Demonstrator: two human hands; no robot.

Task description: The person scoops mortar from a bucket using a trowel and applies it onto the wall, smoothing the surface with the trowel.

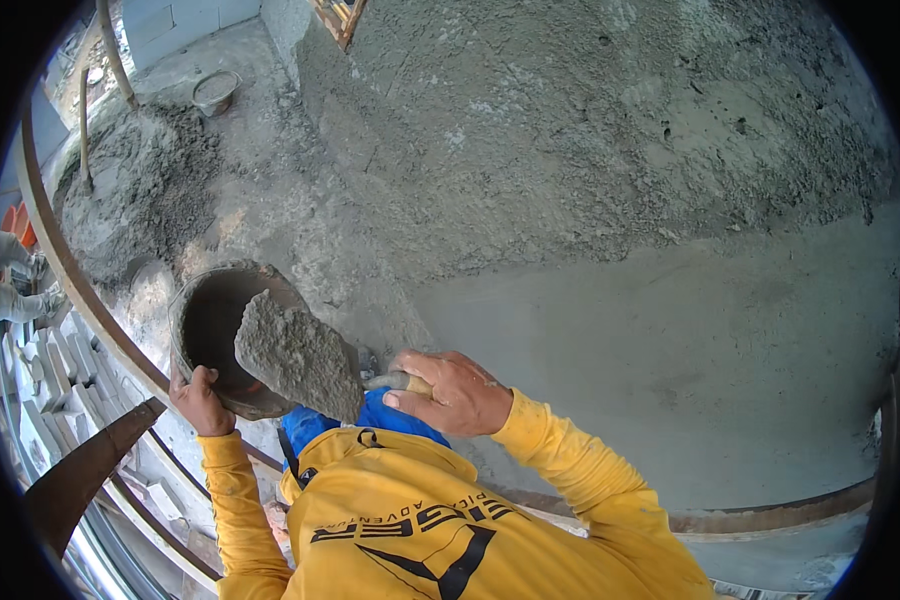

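My left hand (203, 403) grips the near rim of a round, mortar-stained bucket (192, 312), tilted with its dark mouth showing. The fingers under the bucket are hidden. In my right hand (458, 392) is the handle of a trowel (394, 380), fingers wrapped round it. A thick, rough load of wet grey mortar (295, 350) covers the trowel's blade, which is over the bucket's right side. Beyond my right hand stretches a plastered wall (650, 350), smooth in the nearer band and rough farther up.
A mortar heap (165, 180) lies at the far left, a stick (85, 140) standing in it. Another bucket (216, 90) sits beyond. A long bar (95, 310) crosses the left side, with stacked blocks (60, 370) and another person's legs (15, 298) past it.
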